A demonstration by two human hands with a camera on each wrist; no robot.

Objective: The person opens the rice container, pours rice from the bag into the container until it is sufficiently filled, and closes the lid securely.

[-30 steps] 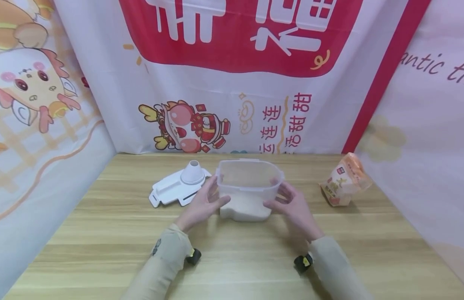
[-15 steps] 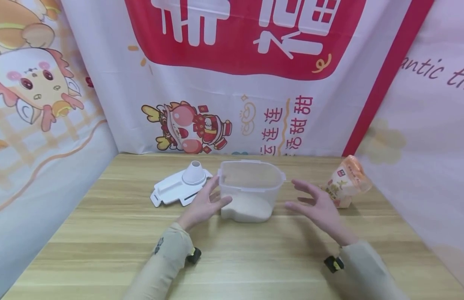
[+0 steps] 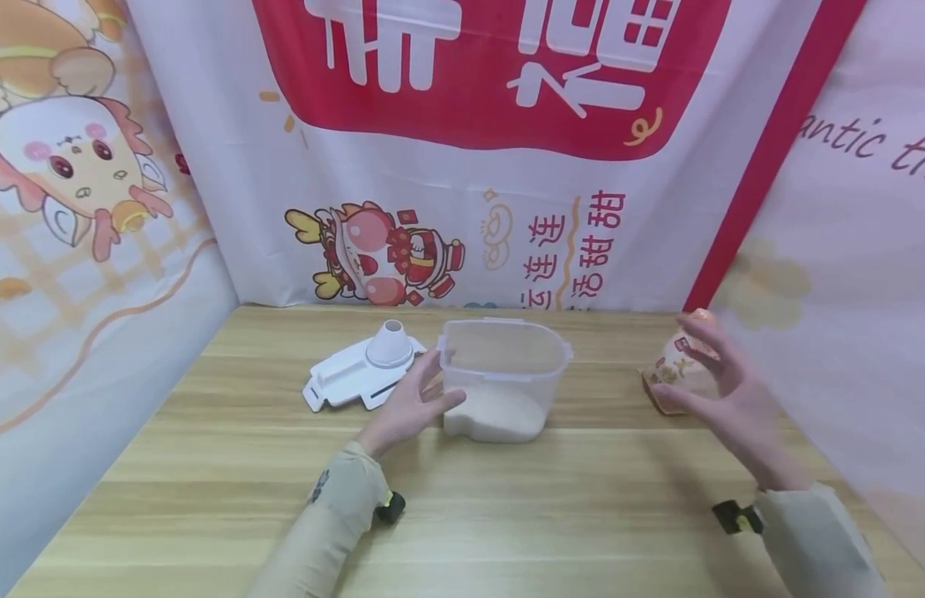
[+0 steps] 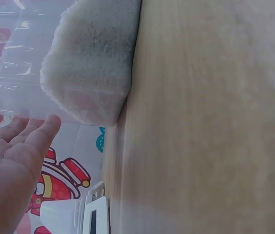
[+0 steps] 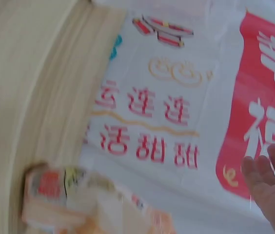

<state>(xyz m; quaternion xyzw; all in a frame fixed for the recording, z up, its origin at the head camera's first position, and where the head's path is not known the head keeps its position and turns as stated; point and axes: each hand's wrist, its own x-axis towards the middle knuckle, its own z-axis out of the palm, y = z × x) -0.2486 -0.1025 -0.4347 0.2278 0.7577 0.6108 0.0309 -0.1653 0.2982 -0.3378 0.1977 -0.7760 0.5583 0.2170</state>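
A translucent plastic container [image 3: 537, 386] stands upright on the table, its top uncovered. White grains that look like rice [image 4: 93, 58] fill its lower part. My left hand [image 3: 410, 407] rests against the container's left side, fingers extended and thumb toward the front. In the left wrist view the fingertips touch or nearly touch the wall. At the right, my right hand [image 3: 739, 407] is spread in front of an orange-and-white printed bag [image 3: 670, 365], partly covering it. Nothing lies between its fingers and thumb; contact with the bag cannot be made out.
Left of the container lies a white plastic lid [image 3: 343, 382] with a cone-shaped spout [image 3: 390, 345]. A printed cloth [image 3: 477, 183] hangs behind the wooden table [image 3: 507, 515], and more cloth hangs along both sides.
The right hand has left the container's right side and moved right to the bag. The left hand has stayed at the container, which stands in the same place.
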